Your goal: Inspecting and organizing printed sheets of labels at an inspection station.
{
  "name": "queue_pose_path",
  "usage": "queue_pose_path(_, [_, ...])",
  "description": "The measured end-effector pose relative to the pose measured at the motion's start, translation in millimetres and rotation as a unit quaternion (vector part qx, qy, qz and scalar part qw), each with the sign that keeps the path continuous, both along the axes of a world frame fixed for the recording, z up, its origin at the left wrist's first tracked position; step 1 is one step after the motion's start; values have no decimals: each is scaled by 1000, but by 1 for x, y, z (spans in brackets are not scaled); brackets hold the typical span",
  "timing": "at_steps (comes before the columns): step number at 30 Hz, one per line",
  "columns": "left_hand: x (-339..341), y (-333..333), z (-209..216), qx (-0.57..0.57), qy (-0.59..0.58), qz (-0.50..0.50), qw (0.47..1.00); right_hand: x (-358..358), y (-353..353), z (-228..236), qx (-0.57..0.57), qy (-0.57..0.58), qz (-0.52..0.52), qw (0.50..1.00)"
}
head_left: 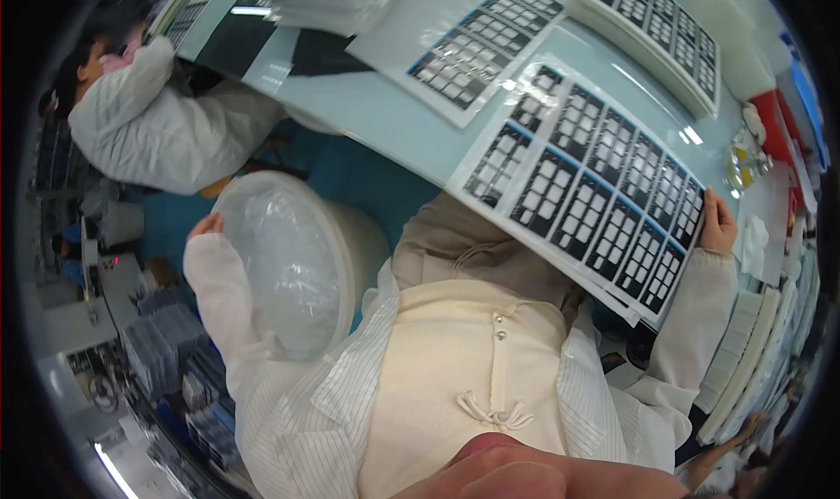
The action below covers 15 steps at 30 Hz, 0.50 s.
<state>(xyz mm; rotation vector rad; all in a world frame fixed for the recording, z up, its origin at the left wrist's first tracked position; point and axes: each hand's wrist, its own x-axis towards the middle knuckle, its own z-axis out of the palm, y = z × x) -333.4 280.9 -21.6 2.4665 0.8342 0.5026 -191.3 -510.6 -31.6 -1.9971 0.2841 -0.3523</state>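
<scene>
A large sheet [604, 175] printed with black blocks, white squares and blue strips slopes over the table's near edge. At its right edge is my right hand [719, 225], fingers closed on the border. More layers show under the sheet's near edge. Far to the left, my left hand [206, 226] is at the outer rim of a big whitish bin [337, 263] lined with clear plastic. Its fingers are small and partly hidden, so whether they grip anything is unclear. Crumpled clear film [289, 271] shows inside the bin.
A similar sheet [481, 48] lies farther back on the glassy table [385, 114], and a thick stack [652, 31] stands at back right. A small clear bottle [748, 168] and a red container [774, 131] line the right side. Another person [175, 122] sits at far left.
</scene>
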Motion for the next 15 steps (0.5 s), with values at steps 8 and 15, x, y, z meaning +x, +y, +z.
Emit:
queue_pose_path(8, [150, -228, 94, -128, -74, -499, 854, -7, 36, 27, 142, 12, -32, 989])
queue_pose_path(15, [178, -300, 87, -88, 118, -675, 723, -28, 45, 72, 186, 203, 22, 961])
